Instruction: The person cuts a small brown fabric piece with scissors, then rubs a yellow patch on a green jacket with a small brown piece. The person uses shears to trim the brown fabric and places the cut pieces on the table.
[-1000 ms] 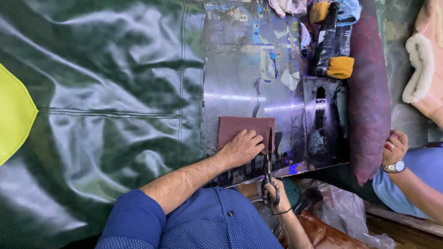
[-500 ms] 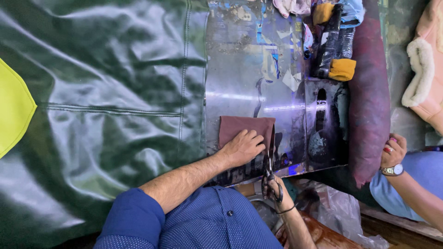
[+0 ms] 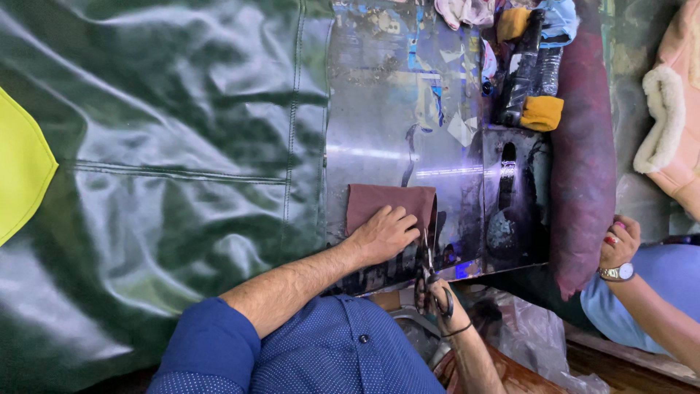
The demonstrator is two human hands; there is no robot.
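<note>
A maroon piece of fabric (image 3: 386, 201) lies flat on a shiny metal work surface (image 3: 379, 131). My left hand (image 3: 384, 235) presses down on its near edge, fingers spread. My right hand (image 3: 436, 292) grips a pair of dark scissors (image 3: 426, 255) whose blades point up along the fabric's right edge. My blue dotted sleeve fills the bottom of the view.
A large glossy dark green sheet (image 3: 160, 168) covers the left side, with a yellow piece (image 3: 22, 168) at its far left. A long maroon cushion (image 3: 583, 153), dark bottles (image 3: 521, 66) and yellow cloths sit at right. Another person's hand with a wristwatch (image 3: 618, 248) rests at far right.
The scissors and my right hand have edged slightly forward along the fabric's right edge. My left hand stays pressed on the fabric.
</note>
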